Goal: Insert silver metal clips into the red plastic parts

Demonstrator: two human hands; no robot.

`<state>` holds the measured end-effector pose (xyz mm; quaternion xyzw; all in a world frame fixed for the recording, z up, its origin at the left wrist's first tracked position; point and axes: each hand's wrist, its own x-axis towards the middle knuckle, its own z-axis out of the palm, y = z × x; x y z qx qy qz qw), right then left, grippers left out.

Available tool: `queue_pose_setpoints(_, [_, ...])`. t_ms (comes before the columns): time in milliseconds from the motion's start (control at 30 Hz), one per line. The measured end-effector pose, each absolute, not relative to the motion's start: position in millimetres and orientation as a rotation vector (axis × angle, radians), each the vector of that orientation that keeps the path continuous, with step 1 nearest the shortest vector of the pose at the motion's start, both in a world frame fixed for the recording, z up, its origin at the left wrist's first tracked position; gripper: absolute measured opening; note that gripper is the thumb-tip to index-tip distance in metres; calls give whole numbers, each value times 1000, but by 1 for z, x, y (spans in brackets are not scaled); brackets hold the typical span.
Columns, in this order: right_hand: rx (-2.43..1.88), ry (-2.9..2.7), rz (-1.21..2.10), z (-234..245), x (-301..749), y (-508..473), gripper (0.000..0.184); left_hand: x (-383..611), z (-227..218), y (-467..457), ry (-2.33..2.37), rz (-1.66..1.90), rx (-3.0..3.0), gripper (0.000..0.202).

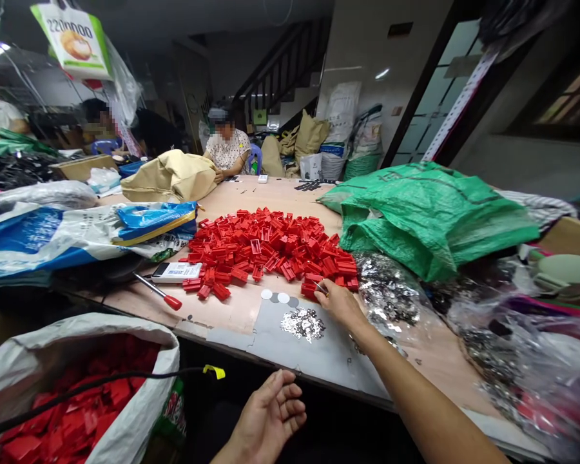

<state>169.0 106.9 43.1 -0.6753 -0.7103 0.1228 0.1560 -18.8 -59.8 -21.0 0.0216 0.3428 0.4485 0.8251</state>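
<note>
My left hand [270, 412] hangs in front of the table edge, palm turned up. Its fingers are loosely curled and apart, with nothing seen in them. Over the table, my right hand [341, 304] pinches a small thin metal piece [321, 288] at the near edge of a heap of red plastic blocks [270, 241]. Its fingertips are close to one red block [309, 288]; whether they touch it I cannot tell. Small shiny metal pieces [303, 324] lie in a pile on a grey sheet [270, 335], left of my right wrist. White and grey discs [283, 298] lie behind that pile.
A red-handled tool [171, 301] lies left, by a white box [178, 272]. Below stands a white sack [167, 361] of red parts, crossed by a black cable [125, 376]. A green sack [430, 212] and plastic bags of metal pieces [391, 290] crowd the right. A person [227, 148] sits opposite.
</note>
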Motion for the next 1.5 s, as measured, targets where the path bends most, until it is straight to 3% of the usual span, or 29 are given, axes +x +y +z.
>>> queue_pose_setpoints(133, [-1725,-2071,511,51,165,74,10,-20,-4,-58,718,989,258,28])
queue_pose_setpoints(300, [-1301,-2044,937,54,150,7,9,-21,11,-51,779,1116,502,58])
queue_pose_setpoints(500, [-1234,-1976,1177,50,156,-28,11,-16,8,-50,857,1130,660,34])
queue_pose_setpoints(567, [-1303,-1935,1091,48,174,-20,16,-15,7,-51,882,1120,691,36])
queue_pose_setpoints(733, [-1893,-1978,305,49,227,14,15,-15,8,-53,917,1142,735,40])
queue_pose_setpoints(800, [-2047,-2052,174,49,237,21,14,-15,8,-54,923,1141,748,40])
queue_pose_setpoints(1100, [-2066,-2089,288,40,227,15,5,-16,8,-59,954,1132,759,39])
queue_pose_setpoints(1500, [-1878,-1916,414,39,237,15,9,-16,6,-62,948,1122,747,40])
